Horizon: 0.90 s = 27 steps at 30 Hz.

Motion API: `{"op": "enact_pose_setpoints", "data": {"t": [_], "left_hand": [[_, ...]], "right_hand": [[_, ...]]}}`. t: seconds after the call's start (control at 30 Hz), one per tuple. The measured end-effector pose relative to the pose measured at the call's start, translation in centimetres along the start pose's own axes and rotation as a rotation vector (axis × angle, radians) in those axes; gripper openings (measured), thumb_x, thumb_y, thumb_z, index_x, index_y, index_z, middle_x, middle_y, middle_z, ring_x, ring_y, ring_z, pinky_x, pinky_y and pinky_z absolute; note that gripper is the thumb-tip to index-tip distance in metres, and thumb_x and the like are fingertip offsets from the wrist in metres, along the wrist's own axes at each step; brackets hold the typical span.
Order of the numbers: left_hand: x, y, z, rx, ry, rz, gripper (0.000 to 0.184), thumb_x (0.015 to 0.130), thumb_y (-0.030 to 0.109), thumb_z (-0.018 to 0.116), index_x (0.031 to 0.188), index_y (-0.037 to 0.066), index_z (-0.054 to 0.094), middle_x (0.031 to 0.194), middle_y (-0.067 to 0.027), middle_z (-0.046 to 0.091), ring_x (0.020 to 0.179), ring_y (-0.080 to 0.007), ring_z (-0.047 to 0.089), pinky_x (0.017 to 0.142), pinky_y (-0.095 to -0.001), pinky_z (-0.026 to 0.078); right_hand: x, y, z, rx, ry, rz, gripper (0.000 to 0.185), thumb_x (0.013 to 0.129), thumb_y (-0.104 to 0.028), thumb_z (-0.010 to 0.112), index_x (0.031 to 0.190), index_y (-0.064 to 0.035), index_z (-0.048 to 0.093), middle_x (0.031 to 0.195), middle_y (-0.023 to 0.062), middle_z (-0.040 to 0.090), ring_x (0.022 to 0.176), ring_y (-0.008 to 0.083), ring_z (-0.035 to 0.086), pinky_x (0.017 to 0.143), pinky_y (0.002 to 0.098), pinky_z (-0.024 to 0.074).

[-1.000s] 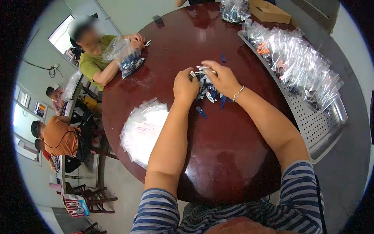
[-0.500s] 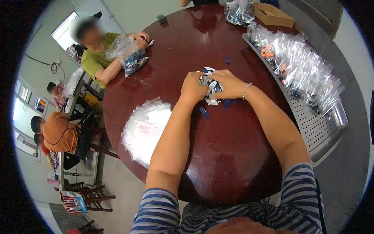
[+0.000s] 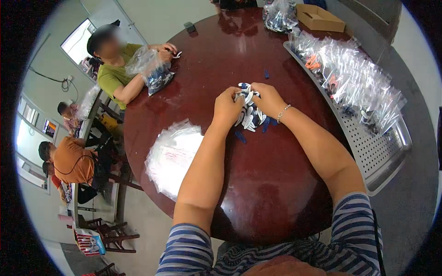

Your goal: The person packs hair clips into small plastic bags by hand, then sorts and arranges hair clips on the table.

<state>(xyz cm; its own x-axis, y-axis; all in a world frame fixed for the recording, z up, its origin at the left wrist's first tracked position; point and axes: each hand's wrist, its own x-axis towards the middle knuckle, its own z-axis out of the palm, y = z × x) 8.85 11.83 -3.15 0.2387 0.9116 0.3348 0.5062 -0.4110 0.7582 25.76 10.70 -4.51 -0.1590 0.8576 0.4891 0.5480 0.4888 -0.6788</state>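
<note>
A pile of small white and navy hair clips point(image 3: 249, 120) lies on the dark red round table between my hands. My left hand point(image 3: 227, 106) is closed at the pile's left side, with its fingers curled on some clips. From the right, my right hand point(image 3: 270, 100) pinches white clips at the top of the heap, close to the left fingertips. One loose navy clip point(image 3: 266, 73) rests beyond my hands, and another navy clip point(image 3: 240, 136) lies on the near side. Parts of the fingertips are hidden among the clips.
Flat clear plastic bags point(image 3: 175, 154) are stacked by my left forearm. On the right stands a perforated metal tray point(image 3: 375, 154) with many filled bags. A cardboard box point(image 3: 320, 19) is at the far right. Across the table a person point(image 3: 120, 76) handles a bag of clips.
My hands have drawn slightly apart and the heap between them has spread, showing more white clips. The right hand now grips clips at the top.
</note>
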Motion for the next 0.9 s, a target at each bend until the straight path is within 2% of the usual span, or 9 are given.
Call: {"op": "enact_pose_setpoints", "data": {"t": [0.13, 0.2, 0.23, 0.3, 0.43, 0.5, 0.73, 0.83, 0.9], "left_hand": [[-0.1, -0.1, 0.1, 0.119, -0.006, 0.003, 0.024, 0.078, 0.012, 0.059, 0.099, 0.001, 0.065, 0.082, -0.02, 0.066, 0.076, -0.0308, 0.066, 0.071, -0.0374, 0.05], [-0.1, -0.1, 0.1, 0.108, -0.02, -0.002, 0.025, 0.078, 0.012, 0.059, 0.1, 0.001, 0.065, 0.083, -0.0203, 0.066, 0.077, -0.0318, 0.066, 0.071, -0.038, 0.05], [-0.2, 0.0, 0.0, 0.098, -0.035, -0.008, 0.026, 0.078, 0.012, 0.059, 0.101, 0.001, 0.065, 0.083, -0.0205, 0.066, 0.078, -0.0329, 0.066, 0.072, -0.0386, 0.05], [-0.3, 0.1, -0.2, 0.111, -0.045, -0.008, 0.026, 0.078, 0.012, 0.06, 0.101, 0.002, 0.066, 0.083, -0.0205, 0.066, 0.078, -0.0331, 0.066, 0.072, -0.0388, 0.05], [-0.2, 0.4, -0.2, 0.176, -0.076, -0.026, 0.027, 0.078, 0.012, 0.062, 0.103, 0.002, 0.066, 0.084, -0.0208, 0.067, 0.079, -0.0337, 0.066, 0.073, -0.039, 0.05], [-0.4, 0.5, -0.3, 0.179, -0.079, -0.029, 0.027, 0.078, 0.013, 0.062, 0.103, 0.003, 0.066, 0.084, -0.0208, 0.067, 0.079, -0.0338, 0.066, 0.073, -0.0392, 0.05], [-0.4, 0.7, -0.3, 0.181, -0.092, -0.024, 0.029, 0.077, 0.014, 0.063, 0.103, 0.003, 0.066, 0.085, -0.0204, 0.067, 0.08, -0.034, 0.066, 0.074, -0.0394, 0.05], [-0.4, 0.6, -0.1, 0.197, -0.094, -0.023, 0.028, 0.076, 0.016, 0.064, 0.1, 0.003, 0.067, 0.086, -0.0202, 0.067, 0.081, -0.0342, 0.066, 0.074, -0.0398, 0.05], [-0.5, 0.8, -0.1, 0.225, -0.079, -0.019, 0.027, 0.075, 0.017, 0.064, 0.099, 0.003, 0.068, 0.086, -0.0201, 0.067, 0.081, -0.0345, 0.066, 0.074, -0.0398, 0.051]], "right_hand": [[-0.3, 0.9, 0.7, -0.08, -0.023, -0.036, 0.013, 0.079, -0.005, 0.059, 0.09, 0.0003, 0.058, 0.09, 0.0229, 0.061, 0.088, 0.0411, 0.059, 0.076, 0.0443, 0.0476], [-0.3, 0.8, 0.8, -0.145, -0.033, -0.065, 0.02, 0.079, -0.002, 0.058, 0.099, -0.0001, 0.061, 0.091, 0.0198, 0.063, 0.083, 0.0331, 0.062, 0.073, 0.0372, 0.0482], [-0.4, 0.5, 0.7, -0.143, -0.035, -0.065, 0.02, 0.079, -0.002, 0.058, 0.099, -0.0001, 0.061, 0.091, 0.0198, 0.063, 0.083, 0.0331, 0.062, 0.073, 0.0372, 0.0482], [-0.4, 0.0, 0.4, -0.063, -0.081, 0.033, 0.019, 0.079, -0.003, 0.058, 0.097, 0.0004, 0.061, 0.091, 0.0201, 0.063, 0.083, 0.0344, 0.062, 0.072, 0.0381, 0.0485], [-0.3, 1.0, 0.7, -0.125, -0.038, -0.059, 0.017, 0.079, -0.003, 0.058, 0.095, 0.0009, 0.061, 0.09, 0.02, 0.063, 0.08, 0.0341, 0.062, 0.07, 0.0385, 0.0482], [-0.3, 1.1, 0.8, -0.084, -0.074, -0.003, 0.013, 0.078, -0.008, 0.06, 0.089, 0.0001, 0.059, 0.09, 0.023, 0.061, 0.086, 0.0413, 0.06, 0.074, 0.0458, 0.048], [-0.3, 0.5, 0.3, -0.136, -0.077, -0.044, 0.015, 0.079, -0.009, 0.06, 0.091, -0.0011, 0.06, 0.093, 0.0216, 0.062, 0.088, 0.0399, 0.06, 0.077, 0.0461, 0.0484], [-0.5, -0.6, -0.3, -0.18, -0.08, -0.019, 0.018, 0.079, -0.011, 0.061, 0.094, -0.0022, 0.061, 0.092, 0.0205, 0.063, 0.089, 0.039, 0.06, 0.078, 0.0459, 0.0485], [-0.5, -1.2, -0.6, -0.211, -0.128, 0.079, 0.021, 0.078, -0.013, 0.062, 0.096, -0.0031, 0.062, 0.094, 0.0202, 0.063, 0.091, 0.0384, 0.061, 0.079, 0.0454, 0.0489]]}}
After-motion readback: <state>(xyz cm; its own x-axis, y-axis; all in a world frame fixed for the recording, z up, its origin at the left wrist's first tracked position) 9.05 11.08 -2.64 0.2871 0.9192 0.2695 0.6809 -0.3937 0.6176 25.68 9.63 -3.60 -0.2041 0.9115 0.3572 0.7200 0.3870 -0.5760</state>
